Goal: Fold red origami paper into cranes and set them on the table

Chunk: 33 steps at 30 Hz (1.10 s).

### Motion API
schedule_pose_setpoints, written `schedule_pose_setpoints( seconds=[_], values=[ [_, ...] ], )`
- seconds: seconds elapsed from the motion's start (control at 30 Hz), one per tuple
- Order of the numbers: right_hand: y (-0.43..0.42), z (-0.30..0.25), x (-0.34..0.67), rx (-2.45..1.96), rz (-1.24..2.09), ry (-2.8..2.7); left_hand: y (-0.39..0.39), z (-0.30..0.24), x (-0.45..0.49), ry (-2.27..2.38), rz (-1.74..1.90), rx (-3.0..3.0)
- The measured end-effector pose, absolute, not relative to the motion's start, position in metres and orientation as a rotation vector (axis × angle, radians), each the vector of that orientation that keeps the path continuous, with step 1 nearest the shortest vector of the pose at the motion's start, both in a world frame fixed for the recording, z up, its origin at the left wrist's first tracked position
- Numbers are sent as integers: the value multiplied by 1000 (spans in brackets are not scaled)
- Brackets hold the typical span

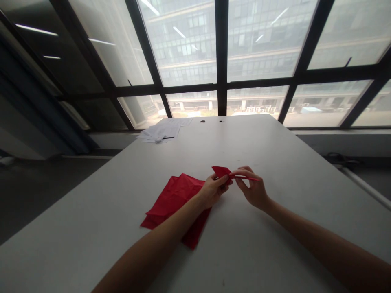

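White table, black-framed windows, pale building outside, dark blue curtain, dim floor

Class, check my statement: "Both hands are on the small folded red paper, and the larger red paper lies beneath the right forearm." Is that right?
Not quite: the forearm is wrong. The head view shows the larger red paper beneath the left forearm. Both hands are indeed on the small folded red paper.

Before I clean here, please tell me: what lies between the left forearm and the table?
Red sheets lie under the left forearm, in the head view.
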State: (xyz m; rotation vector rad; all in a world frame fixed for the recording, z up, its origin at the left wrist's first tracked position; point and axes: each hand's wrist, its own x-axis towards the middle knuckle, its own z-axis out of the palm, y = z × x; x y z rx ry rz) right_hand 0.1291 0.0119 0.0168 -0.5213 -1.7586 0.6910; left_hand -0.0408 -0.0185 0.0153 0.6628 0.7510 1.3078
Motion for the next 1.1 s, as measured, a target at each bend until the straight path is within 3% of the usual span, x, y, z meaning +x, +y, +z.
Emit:
schedule_pose_setpoints(
  seconds=[1.1],
  values=[
    [33, -2, 130, -553, 992, -1740, -19, 9, -45, 747, 1141, 818]
  ],
)
